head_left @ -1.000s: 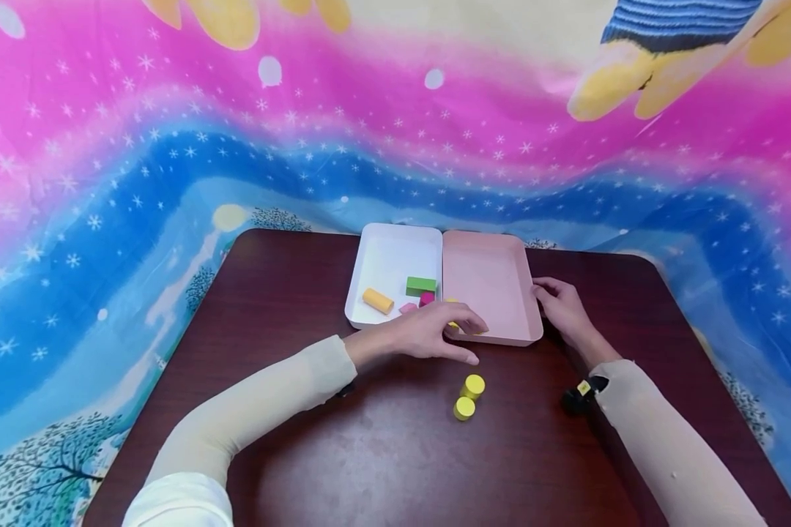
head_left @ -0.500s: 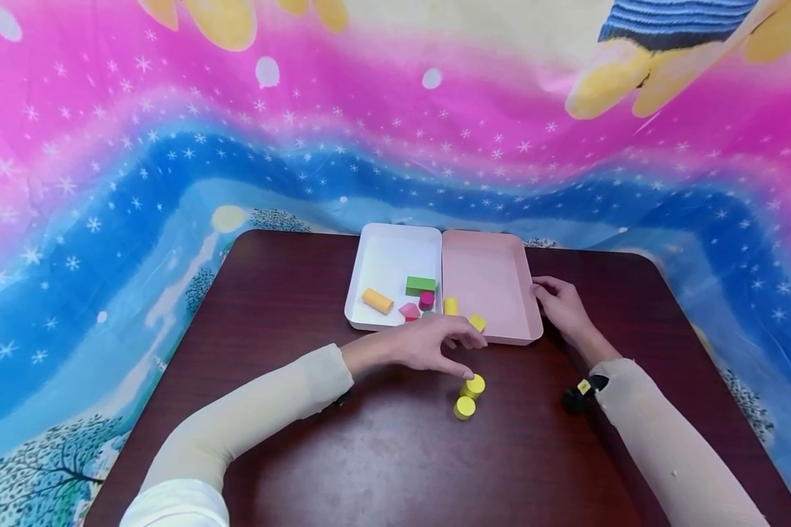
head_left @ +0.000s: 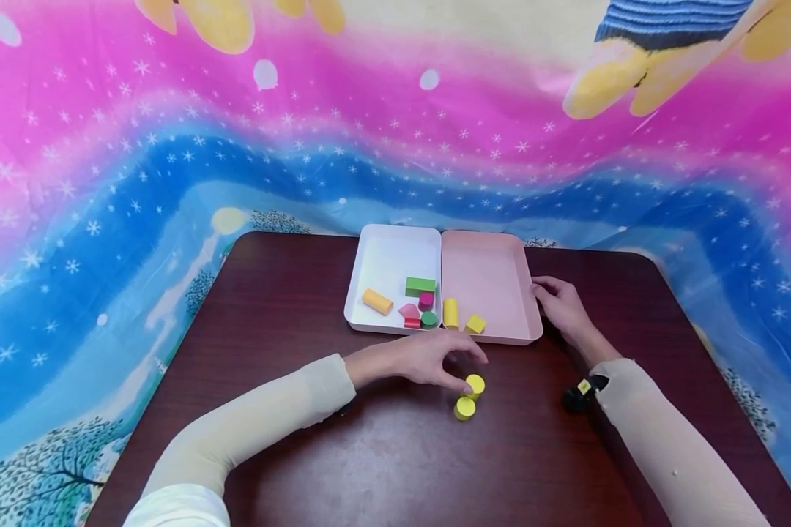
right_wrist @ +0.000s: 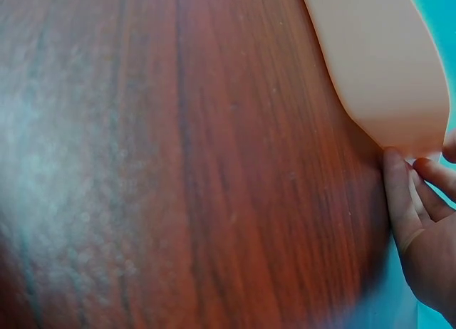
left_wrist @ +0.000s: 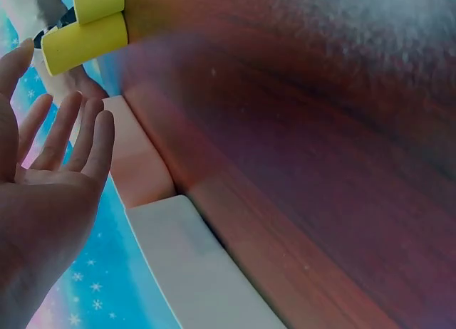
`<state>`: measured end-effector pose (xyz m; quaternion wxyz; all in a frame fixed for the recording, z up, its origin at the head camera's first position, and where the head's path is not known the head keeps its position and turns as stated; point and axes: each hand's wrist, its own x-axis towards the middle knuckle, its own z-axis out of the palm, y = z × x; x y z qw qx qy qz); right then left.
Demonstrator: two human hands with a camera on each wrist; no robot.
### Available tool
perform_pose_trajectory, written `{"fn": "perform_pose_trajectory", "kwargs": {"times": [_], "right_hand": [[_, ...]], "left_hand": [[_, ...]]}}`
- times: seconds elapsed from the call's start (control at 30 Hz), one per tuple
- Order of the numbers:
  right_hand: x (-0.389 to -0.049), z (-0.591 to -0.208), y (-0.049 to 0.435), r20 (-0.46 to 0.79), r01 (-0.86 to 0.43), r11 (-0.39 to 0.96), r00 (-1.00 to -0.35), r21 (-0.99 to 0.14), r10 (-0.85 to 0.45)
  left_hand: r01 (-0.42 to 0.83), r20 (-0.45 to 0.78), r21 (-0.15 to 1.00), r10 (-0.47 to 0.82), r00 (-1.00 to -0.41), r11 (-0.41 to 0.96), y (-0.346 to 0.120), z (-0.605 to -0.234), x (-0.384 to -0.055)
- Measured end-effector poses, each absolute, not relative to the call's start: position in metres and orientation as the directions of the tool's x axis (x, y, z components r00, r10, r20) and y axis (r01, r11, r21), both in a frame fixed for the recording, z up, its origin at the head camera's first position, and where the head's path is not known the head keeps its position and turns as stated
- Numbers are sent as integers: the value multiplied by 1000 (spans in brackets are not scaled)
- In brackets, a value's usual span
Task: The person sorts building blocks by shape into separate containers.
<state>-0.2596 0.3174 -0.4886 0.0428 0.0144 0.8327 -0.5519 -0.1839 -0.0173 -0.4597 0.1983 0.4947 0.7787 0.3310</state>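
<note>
Two yellow cylinder blocks stand side by side on the table, a farther block and a nearer block. My left hand hovers beside them with thumb and fingers spread, the thumb tip right at the farther block. In the left wrist view its palm and fingers are apart, holding nothing. At the right, my right hand touches the outer wall of the pink tray; the right wrist view shows its fingertips against that wall. A yellow cylinder and a small yellow block lie in the pink tray.
Against the pink tray's left side stands a white tray. It holds an orange cylinder, a green rectangular block and several small pink, red and green blocks. A patterned cloth hangs behind the dark wooden table.
My left hand has moved from over the trays' front edge toward me, its thumb coming to the farther yellow cylinder. Blocks it covered now show. My right hand stays at the pink tray.
</note>
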Motion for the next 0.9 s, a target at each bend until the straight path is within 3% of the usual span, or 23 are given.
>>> {"fn": "perform_pose_trajectory", "kwargs": {"times": [0.13,0.9], "right_hand": [[-268,-506,326,-75,62,394,-997,-917,-17],[-266,-506,325,-65,55,399,-998,-916,-11]], "left_hand": [[652,12,699,906,-424,295,-16,-463,-182],[621,19,740,915,-403,258,-11,-474,-176]]}}
